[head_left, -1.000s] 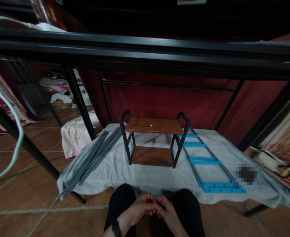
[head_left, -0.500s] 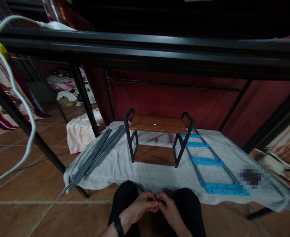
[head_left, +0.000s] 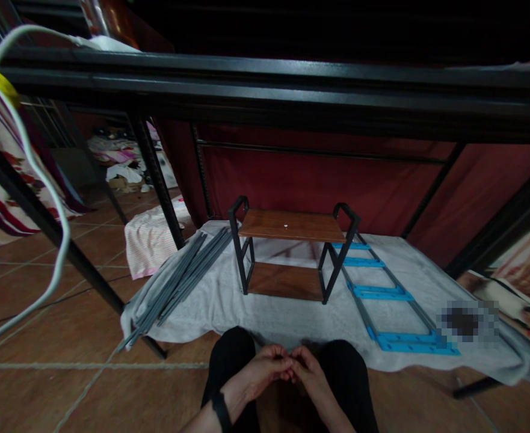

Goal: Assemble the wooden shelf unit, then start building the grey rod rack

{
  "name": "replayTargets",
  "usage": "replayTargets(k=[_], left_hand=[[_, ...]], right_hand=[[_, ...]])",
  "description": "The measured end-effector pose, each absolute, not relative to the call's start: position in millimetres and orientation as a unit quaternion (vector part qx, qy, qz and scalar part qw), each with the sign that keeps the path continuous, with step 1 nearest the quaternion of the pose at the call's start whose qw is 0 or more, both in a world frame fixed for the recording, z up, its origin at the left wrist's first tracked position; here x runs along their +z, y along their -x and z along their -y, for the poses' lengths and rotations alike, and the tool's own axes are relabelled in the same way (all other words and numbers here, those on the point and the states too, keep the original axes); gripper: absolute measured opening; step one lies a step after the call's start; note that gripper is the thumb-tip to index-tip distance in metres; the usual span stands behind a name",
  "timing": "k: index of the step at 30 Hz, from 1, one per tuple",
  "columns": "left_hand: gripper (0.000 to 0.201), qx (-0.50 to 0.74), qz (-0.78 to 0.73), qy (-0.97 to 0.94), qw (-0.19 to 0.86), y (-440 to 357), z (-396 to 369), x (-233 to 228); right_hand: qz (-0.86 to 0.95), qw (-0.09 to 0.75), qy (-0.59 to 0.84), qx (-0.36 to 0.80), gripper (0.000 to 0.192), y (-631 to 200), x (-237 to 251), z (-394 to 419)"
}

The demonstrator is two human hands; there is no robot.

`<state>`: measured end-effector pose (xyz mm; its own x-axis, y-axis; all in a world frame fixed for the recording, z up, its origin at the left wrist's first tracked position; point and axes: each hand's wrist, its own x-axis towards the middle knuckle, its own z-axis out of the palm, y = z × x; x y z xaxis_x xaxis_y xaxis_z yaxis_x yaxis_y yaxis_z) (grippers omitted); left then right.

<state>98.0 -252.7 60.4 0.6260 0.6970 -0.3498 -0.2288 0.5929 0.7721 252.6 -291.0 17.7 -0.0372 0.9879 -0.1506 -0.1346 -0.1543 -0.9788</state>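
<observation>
My left hand [head_left: 265, 373] and my right hand [head_left: 307, 374] meet fingertip to fingertip low in the view, between my black-clad knees. Their fingers are curled together; whatever small thing may be pinched between them is too dark and small to make out. A black band circles my left wrist. Beyond my knees a small two-tier shelf [head_left: 292, 225] with brown wooden boards and black metal side frames stands upright on a grey-white cloth [head_left: 210, 300].
A bundle of grey metal rods [head_left: 178, 279] lies on the cloth's left part. A grey ladder-like frame with blue crosspieces [head_left: 379, 291] lies at right. A black bed frame beam [head_left: 265, 90] crosses overhead, its legs slanting down. A white cable [head_left: 43, 186] hangs at left; a pink-white cloth [head_left: 150, 240] lies on the tiled floor.
The view has shifted slightly, so the shelf and cloth sit a little further right and higher. My hands stay together in the same spot with only small finger movements.
</observation>
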Motion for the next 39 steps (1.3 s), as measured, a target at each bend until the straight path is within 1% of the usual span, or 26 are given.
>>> replayTargets(k=[4, 10, 13, 17, 20, 23, 26, 32, 36, 39], left_hand=[[0.027, 0.279, -0.32, -0.321, 0.846, -96.9, 252.5, 67.2], [0.023, 0.286, -0.312, -0.263, 0.867, -97.0, 253.5, 72.5], [0.025, 0.304, -0.333, -0.24, 0.86, -99.0, 253.2, 71.5], [0.035, 0.333, -0.383, -0.263, 0.821, -98.2, 246.0, 66.8], [0.047, 0.345, -0.402, -0.301, 0.793, -89.8, 236.0, 68.6], [0.045, 0.375, -0.41, -0.329, 0.763, -73.9, 223.1, 80.1], [0.044, 0.415, -0.418, -0.345, 0.731, -54.8, 208.7, 97.9], [0.048, 0.482, -0.451, -0.339, 0.671, -23.4, 182.5, 129.3], [0.047, 0.532, -0.443, -0.362, 0.624, -10.0, 168.4, 141.7], [0.045, 0.543, -0.43, -0.398, 0.602, -5.6, 164.0, 149.1]], right_hand=[[0.434, 0.494, 0.494, 0.569, 0.046, -250.7, 22.8, 289.4], [0.453, 0.485, 0.516, 0.542, 0.047, -254.6, 30.7, 288.2], [0.445, 0.485, 0.54, 0.524, 0.047, -256.1, 32.7, 288.5], [0.453, 0.482, 0.536, 0.526, 0.041, -254.0, 37.7, 286.8], [0.444, 0.496, 0.543, 0.512, 0.033, -256.3, 42.2, 283.9], [0.425, 0.513, 0.563, 0.488, 0.024, -268.1, 46.5, 280.1], [0.417, 0.522, 0.574, 0.474, 0.021, -287.1, 50.3, 275.2], [0.389, 0.526, 0.586, 0.478, 0.023, -324.2, 55.8, 265.6], [0.385, 0.537, 0.583, 0.472, 0.029, -342.4, 69.5, 265.3], [0.388, 0.55, 0.589, 0.448, 0.034, -351.8, 79.7, 268.5]])
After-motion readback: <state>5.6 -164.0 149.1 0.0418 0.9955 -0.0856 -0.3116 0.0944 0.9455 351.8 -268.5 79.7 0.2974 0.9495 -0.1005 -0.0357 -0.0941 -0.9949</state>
